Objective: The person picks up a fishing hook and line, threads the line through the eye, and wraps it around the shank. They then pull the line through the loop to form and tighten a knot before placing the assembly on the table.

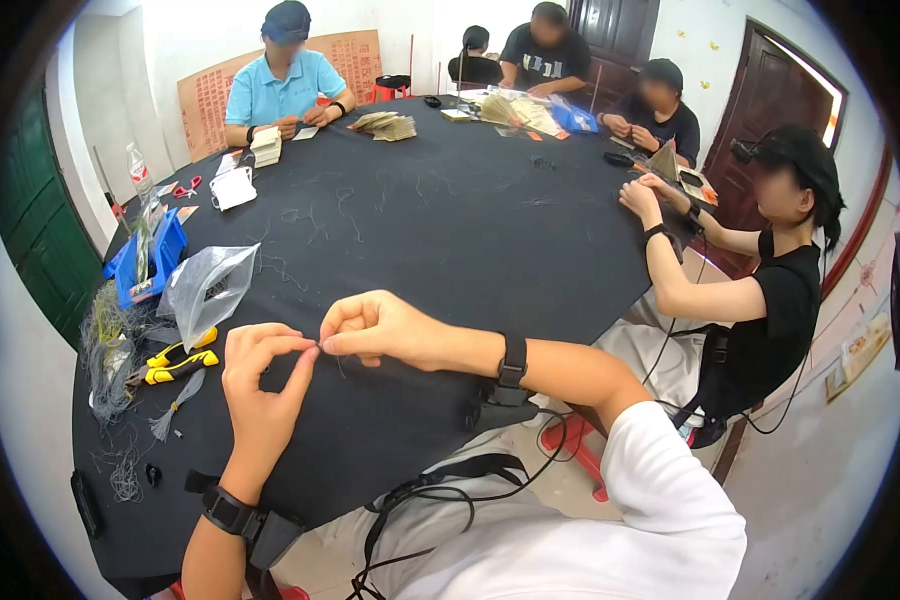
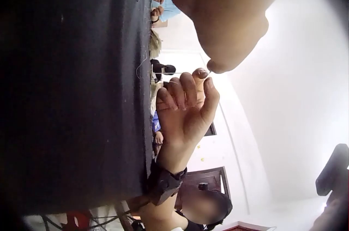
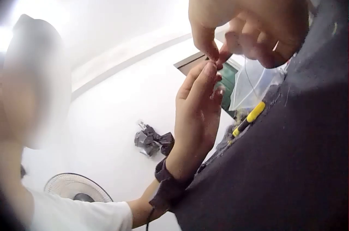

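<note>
Above the near edge of the black-covered table, my left hand point(image 1: 262, 385) and right hand point(image 1: 385, 330) meet fingertip to fingertip. Both pinch a thin dark thread point(image 1: 341, 367) between thumb and index finger, and a loose end hangs below the right fingertips. In the right wrist view the thread point(image 3: 248, 76) dangles in a curve under my right hand point(image 3: 251, 7), with the left hand point(image 3: 196, 111) touching at its tips. The left wrist view has my right hand point(image 2: 185, 105) with its other fingers curled. The pinched spot itself is mostly hidden by the fingertips.
Yellow-handled pliers point(image 1: 180, 365), a clear plastic bag point(image 1: 208, 290), a blue bin point(image 1: 153, 255) and tangled grey thread point(image 1: 115, 345) lie left of my hands. Loose thread strands point(image 1: 305, 225) are scattered ahead. Other people sit around the table, one close on the right point(image 1: 770, 240).
</note>
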The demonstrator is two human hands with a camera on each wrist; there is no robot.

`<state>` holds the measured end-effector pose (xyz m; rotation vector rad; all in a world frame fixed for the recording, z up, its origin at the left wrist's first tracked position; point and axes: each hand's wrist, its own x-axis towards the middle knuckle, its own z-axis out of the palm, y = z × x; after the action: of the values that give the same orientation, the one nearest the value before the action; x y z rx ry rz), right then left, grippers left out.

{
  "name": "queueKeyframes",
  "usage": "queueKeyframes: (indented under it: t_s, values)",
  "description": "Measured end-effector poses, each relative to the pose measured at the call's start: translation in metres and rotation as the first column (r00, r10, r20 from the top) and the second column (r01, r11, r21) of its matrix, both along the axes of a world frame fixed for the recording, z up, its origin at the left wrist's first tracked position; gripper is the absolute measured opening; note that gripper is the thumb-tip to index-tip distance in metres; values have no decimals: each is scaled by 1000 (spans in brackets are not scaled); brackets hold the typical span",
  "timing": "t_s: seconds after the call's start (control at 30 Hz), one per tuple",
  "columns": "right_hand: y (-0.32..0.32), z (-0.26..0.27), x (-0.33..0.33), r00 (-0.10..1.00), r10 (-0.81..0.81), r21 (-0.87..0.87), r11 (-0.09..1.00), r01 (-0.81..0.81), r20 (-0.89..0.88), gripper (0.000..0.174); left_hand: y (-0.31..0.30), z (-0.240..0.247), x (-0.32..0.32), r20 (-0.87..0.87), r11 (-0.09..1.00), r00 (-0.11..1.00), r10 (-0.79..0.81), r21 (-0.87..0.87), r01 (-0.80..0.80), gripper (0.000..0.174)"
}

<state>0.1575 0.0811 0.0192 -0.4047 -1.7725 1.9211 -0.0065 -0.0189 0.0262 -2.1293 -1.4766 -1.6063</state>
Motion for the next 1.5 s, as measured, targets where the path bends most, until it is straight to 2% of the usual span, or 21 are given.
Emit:
queueKeyframes:
  t_s: [0.1,0.17,0.27,0.3,0.4,0.47,0.6,0.7,0.87,0.93,1.1,1.2,1.3,1.33,1.43,1.5]
  values:
    - [7,17,6,990,-19,156,988,-3,136,14,1,-5,-3,155,997,988,18,-70,-7,10]
    - [13,24,8,988,1,264,964,-42,151,13,6,-15,-10,261,994,965,15,-108,14,8]
    - [22,37,19,979,21,329,940,-89,204,13,8,-17,-12,463,980,886,-39,-154,124,5]
    - [26,45,24,967,-18,373,924,-81,255,14,9,-18,-12,499,977,865,-59,-149,153,3]
    - [32,72,41,964,-88,497,866,-50,251,12,9,-18,-12,523,969,849,-72,-166,184,2]
    - [32,86,50,937,-142,576,814,-73,320,11,10,-19,-10,539,969,837,-91,-147,200,1]
    - [30,101,65,917,-208,654,753,-72,340,11,8,-17,-10,517,953,850,-96,-199,229,1]
    - [27,116,74,915,-236,720,689,-80,328,11,11,-22,-10,529,948,834,-157,-157,278,2]
    - [17,134,83,895,-303,806,584,-97,328,11,11,-26,-11,548,896,813,-199,-235,378,5]
    - [18,138,87,890,-313,814,571,-103,332,11,12,-27,-10,564,859,791,-237,-259,442,7]
    - [19,148,106,873,-361,823,563,-77,329,10,12,-27,-9,538,845,808,-239,-295,446,10]
    - [24,147,118,873,-349,681,732,27,341,12,12,-26,-10,532,844,813,-237,-301,444,11]
    - [26,153,134,834,-418,658,748,91,360,7,10,-26,-10,517,848,824,-231,-308,431,11]
    - [25,154,140,817,-463,695,711,110,344,7,10,-25,-10,514,847,826,-230,-311,430,11]
    - [26,155,161,775,-572,669,689,277,269,7,11,-24,-11,497,845,836,-234,-321,427,11]
    - [34,154,178,747,-616,690,654,310,248,8,10,-26,-11,498,840,835,-234,-329,431,11]
